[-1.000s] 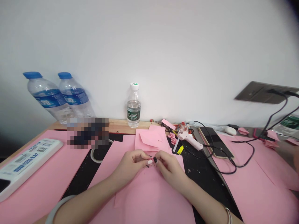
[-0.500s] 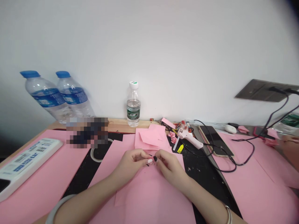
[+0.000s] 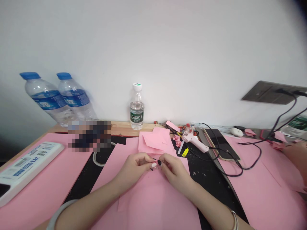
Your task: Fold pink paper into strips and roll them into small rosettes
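Observation:
My left hand [image 3: 136, 168] and my right hand [image 3: 177, 172] meet at the middle, fingertips pinched together from either side on a small folded piece of pink paper [image 3: 155, 162]. The fingers cover most of it, so its exact shape is hard to see. Beneath both hands lie large pink paper sheets [image 3: 153, 204]. Just beyond the fingers rests a stack of smaller pink paper squares [image 3: 153, 142], the top one partly folded. Small folded pink paper pieces [image 3: 177, 140] sit to the right of that stack.
A pale pink glue gun [image 3: 195, 142] with a black cable lies right of the stack, near a phone [image 3: 222, 143]. A water bottle [image 3: 137, 110] stands by the wall. At left are two larger bottles [image 3: 75, 97] and a long white box [image 3: 33, 169]. Another person's hand [image 3: 296, 155] shows far right.
My hands keep the same pinch on the folded paper, almost without moving. At the far right, the other person's hand has shifted slightly.

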The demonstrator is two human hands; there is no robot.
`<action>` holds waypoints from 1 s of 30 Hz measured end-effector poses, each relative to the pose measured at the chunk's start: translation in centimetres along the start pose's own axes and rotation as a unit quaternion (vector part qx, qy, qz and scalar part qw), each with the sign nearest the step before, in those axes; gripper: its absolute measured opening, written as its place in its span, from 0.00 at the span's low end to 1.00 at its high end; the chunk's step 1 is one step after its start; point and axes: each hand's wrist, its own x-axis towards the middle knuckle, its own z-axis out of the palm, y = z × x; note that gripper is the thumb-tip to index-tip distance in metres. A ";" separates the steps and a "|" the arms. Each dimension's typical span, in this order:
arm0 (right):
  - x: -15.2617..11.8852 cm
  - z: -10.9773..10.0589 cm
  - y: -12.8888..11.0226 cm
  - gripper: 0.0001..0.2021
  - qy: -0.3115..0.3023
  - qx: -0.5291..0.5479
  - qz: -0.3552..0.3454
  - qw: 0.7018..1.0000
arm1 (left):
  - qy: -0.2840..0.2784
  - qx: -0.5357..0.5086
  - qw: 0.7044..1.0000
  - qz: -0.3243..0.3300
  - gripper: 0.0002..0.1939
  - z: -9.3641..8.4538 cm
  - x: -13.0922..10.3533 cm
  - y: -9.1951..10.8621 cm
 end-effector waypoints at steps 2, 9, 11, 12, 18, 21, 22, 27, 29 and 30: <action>0.0 0.0 0.0 0.10 -0.001 0.000 -0.002 1.000 | -0.001 0.000 1.000 0.001 0.03 0.0 0.0 0.0; 0.0 0.0 0.0 0.10 -0.005 -0.002 0.001 1.000 | -0.002 -0.007 1.000 -0.003 0.03 0.0 0.0 0.0; 0.0 0.1 0.0 0.10 -0.003 -0.002 0.002 1.000 | 0.000 -0.004 1.000 -0.005 0.03 0.0 0.0 0.1; 0.0 0.1 0.0 0.10 -0.003 -0.002 0.003 1.000 | 0.000 -0.004 1.000 -0.005 0.02 0.0 0.0 0.1; 0.1 0.1 0.0 0.09 -0.002 -0.002 0.003 1.000 | -0.002 -0.006 1.000 -0.002 0.02 -0.1 0.1 -0.1; 0.1 0.0 0.1 0.09 -0.002 0.000 0.004 1.000 | 0.000 -0.004 1.000 -0.003 0.03 -0.1 0.0 -0.1; 0.1 0.0 0.1 0.09 -0.003 -0.001 0.005 1.000 | 0.000 -0.002 1.000 -0.004 0.03 0.0 0.0 0.0; 0.1 0.1 0.0 0.09 -0.004 -0.002 0.004 1.000 | -0.001 -0.006 1.000 -0.003 0.03 0.0 0.1 0.0; 0.0 0.1 0.1 0.09 -0.004 -0.002 0.004 1.000 | -0.001 -0.008 1.000 -0.004 0.03 0.0 0.1 0.0; 0.0 0.1 0.1 0.09 -0.004 -0.003 0.005 1.000 | -0.001 -0.009 1.000 -0.004 0.03 0.0 0.1 0.0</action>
